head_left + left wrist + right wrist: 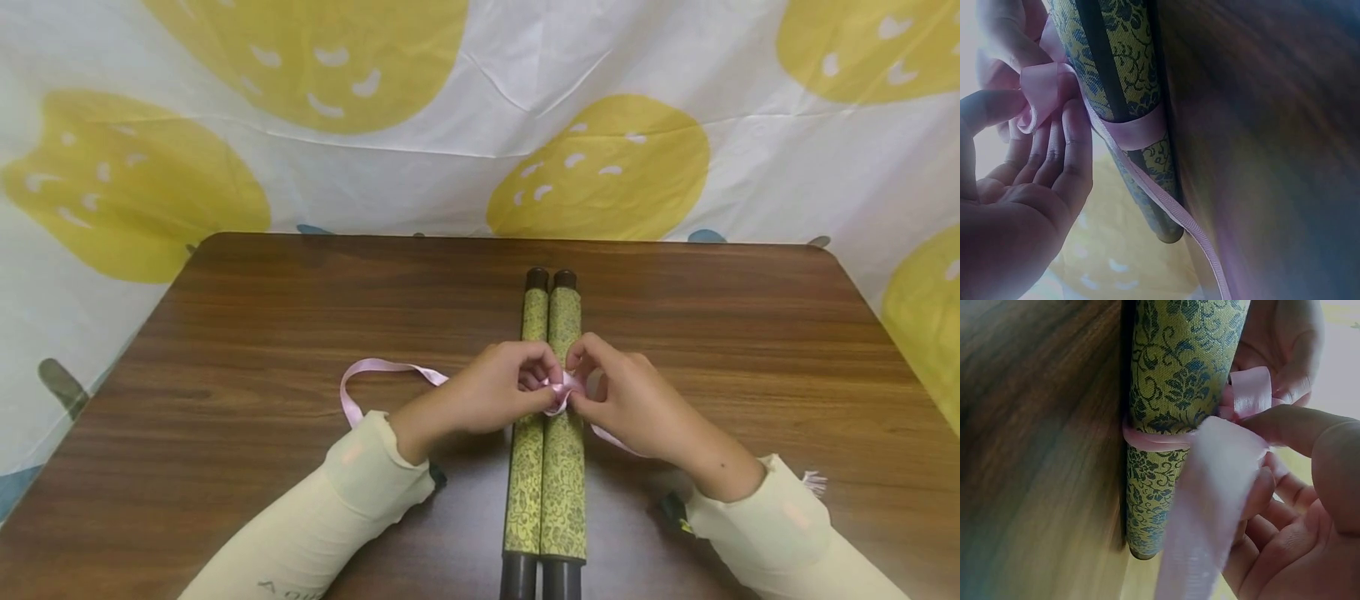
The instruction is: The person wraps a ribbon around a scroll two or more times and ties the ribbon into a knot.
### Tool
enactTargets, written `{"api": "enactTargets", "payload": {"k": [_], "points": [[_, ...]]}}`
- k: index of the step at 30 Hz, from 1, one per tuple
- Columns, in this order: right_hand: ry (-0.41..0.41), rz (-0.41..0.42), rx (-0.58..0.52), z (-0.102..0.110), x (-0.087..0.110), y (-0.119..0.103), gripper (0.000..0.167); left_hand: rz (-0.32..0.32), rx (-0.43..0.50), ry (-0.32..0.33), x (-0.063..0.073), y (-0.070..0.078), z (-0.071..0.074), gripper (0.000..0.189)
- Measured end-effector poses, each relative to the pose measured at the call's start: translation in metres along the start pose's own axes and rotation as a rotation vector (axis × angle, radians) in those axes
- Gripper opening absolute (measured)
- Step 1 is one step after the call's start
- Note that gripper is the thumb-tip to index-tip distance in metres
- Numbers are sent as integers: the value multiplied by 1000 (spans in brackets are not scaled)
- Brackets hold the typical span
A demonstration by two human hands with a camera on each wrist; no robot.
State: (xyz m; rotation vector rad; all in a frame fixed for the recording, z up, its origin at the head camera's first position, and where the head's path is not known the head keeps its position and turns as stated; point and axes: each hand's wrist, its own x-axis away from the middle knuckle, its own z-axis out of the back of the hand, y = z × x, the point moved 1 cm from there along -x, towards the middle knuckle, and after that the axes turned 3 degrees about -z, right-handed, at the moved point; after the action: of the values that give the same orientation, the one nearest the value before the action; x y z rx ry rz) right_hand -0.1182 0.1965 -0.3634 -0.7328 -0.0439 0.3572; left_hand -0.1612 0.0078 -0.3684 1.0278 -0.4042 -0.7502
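Note:
Two rolls of a scroll (pixel 563 483), covered in yellow-green floral brocade with dark end knobs, lie side by side on the table. A pink satin ribbon (pixel 1141 130) circles them around the middle. Above the rolls my left hand (pixel 502 383) pinches a ribbon loop between thumb and fingers. My right hand (pixel 637 400) meets it from the other side, pinching the ribbon (pixel 1216 469) near the crossing. In the head view, fingers partly hide the crossing. One ribbon tail curves out over the table at the left; another runs under the right hand.
The dark brown wooden table (pixel 262 333) has rounded far corners. Behind it hangs a white cloth (pixel 420 183) with large yellow fruit shapes. A small white fringe (pixel 814 482) shows beside the right sleeve.

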Motion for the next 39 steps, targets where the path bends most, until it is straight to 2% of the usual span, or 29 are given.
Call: {"api": "enactTargets", "payload": {"k": [8,21,28,34,39], "points": [[-6,-25,15,-1,0,3,21,2,-8,-6,1,1,-1,8],[51,-60,19,-1,-1,3,11,-18,-40,-10,3,6,-1,7],[-12,-108,-70,1,1,1,23,-13,-43,-5,2,7,0,6],[-25,-95,-105,5,0,2,13,-8,-57,-5,2,5,1,7],[-41,-133,-165,9,1,3,13,-6,-43,-9,3,5,1,6]]}}
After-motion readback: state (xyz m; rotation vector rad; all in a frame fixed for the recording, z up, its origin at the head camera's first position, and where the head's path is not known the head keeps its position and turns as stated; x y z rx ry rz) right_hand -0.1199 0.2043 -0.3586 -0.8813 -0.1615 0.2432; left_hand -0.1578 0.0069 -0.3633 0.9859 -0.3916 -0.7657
